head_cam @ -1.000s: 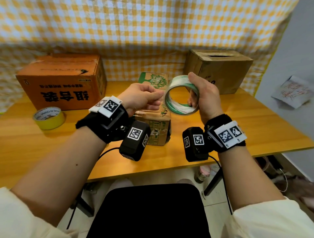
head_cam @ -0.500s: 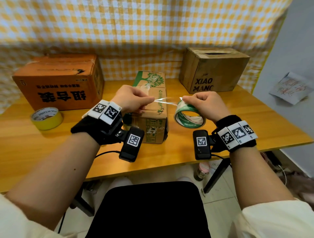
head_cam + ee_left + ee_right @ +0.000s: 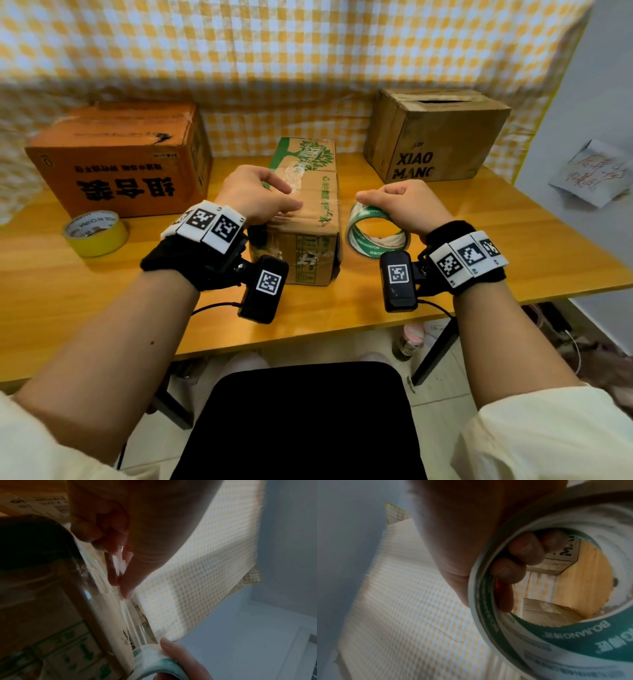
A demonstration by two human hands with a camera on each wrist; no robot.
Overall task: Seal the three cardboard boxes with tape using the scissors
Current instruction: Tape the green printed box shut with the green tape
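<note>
Both hands have dropped to the middle box: left hand pinches the tape strip onto its top. Right hand grips the tape roll just right of it; the other boxes stand well apart.

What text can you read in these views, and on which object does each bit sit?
"XIAO MANG": brown box, front face.
"MADE IN CHINA": yellow tape roll, partly legible.
"BOJIANG": green-and-white tape roll in the right hand.
Orange box: large upside-down Chinese characters.
Middle box, wall paper: unreadable.

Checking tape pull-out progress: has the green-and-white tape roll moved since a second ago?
Yes. The tape roll in the right hand has come down and rightward, from in front of the green-printed box to beside its right side, near the table.
</note>
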